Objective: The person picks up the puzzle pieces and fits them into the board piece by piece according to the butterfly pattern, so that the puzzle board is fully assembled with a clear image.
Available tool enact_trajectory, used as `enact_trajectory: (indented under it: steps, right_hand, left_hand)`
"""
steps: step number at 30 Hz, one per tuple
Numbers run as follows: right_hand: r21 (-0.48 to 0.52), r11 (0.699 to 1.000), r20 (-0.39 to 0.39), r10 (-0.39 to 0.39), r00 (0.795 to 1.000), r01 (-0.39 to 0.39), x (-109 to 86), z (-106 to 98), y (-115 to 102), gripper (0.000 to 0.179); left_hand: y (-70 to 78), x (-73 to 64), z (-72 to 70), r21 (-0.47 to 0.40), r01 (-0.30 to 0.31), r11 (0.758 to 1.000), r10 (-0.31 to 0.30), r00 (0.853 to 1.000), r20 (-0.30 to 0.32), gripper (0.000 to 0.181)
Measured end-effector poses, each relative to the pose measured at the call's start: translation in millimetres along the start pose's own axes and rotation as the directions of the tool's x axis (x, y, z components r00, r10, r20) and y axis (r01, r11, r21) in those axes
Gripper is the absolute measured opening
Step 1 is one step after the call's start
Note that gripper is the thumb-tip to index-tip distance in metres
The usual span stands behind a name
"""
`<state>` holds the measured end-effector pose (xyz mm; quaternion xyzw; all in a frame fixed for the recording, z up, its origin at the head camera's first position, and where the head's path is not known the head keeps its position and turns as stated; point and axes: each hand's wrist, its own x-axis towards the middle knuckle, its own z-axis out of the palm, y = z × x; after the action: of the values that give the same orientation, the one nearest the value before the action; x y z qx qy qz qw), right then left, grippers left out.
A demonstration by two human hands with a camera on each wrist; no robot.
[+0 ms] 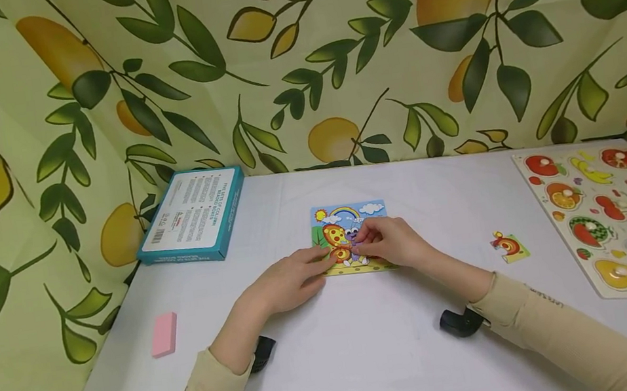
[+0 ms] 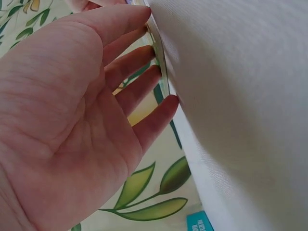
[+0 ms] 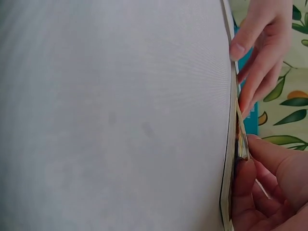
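A small jigsaw puzzle (image 1: 379, 266) lies flat mid-table, with a butterfly, a rainbow and a sun on it. My left hand (image 1: 289, 282) rests at its left edge. In the left wrist view, that hand's fingers (image 2: 130, 67) are spread and fairly straight, their tips on the puzzle's edge. Over the right half of the puzzle, my right hand (image 1: 393, 241) pinches a puzzle piece (image 3: 244, 137) between thumb and fingers. This piece stands tilted against the board, and much of its picture is hidden. A loose puzzle piece (image 1: 511, 247), red and yellow, lies to the right.
A teal and white box (image 1: 191, 215) lies at the back left. Nearer on that side is a pink block (image 1: 164, 335). On the right lies a fruit peg board (image 1: 592, 278). Patterned cloth (image 1: 333, 74) hangs behind the white table (image 1: 358, 355).
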<state>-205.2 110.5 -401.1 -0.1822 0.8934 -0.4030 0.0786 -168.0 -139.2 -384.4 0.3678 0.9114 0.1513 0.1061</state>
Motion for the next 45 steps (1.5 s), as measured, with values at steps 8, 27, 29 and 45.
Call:
enact_trajectory:
  steps: [8,27,29,45]
  right_hand:
    - [-0.038,0.997,-0.03,-0.065,0.997,0.064,0.5,1.2,2.6,0.013]
    - [-0.004,1.0,-0.008,0.014,1.0,-0.014,3.7,0.3,6.3,0.013]
    - [-0.003,1.0,-0.007,0.016,1.0,-0.016,3.8,0.2,6.1,0.013]
    - [-0.018,1.0,0.01,0.026,1.0,-0.026,5.1,0.6,3.1,0.012]
  left_hand:
    - [-0.1,0.3,0.8,0.031,-0.001,1.0,0.0,1.0,0.003,0.047]
    - [0.4,1.1,-0.3,0.013,0.026,1.0,-0.027,0.999,0.023,0.048]
    - [0.1,1.5,0.0,0.012,0.03,0.999,-0.03,0.999,0.024,0.048]
    - [1.1,0.9,-0.1,-0.003,0.039,0.999,-0.039,0.999,0.013,0.047]
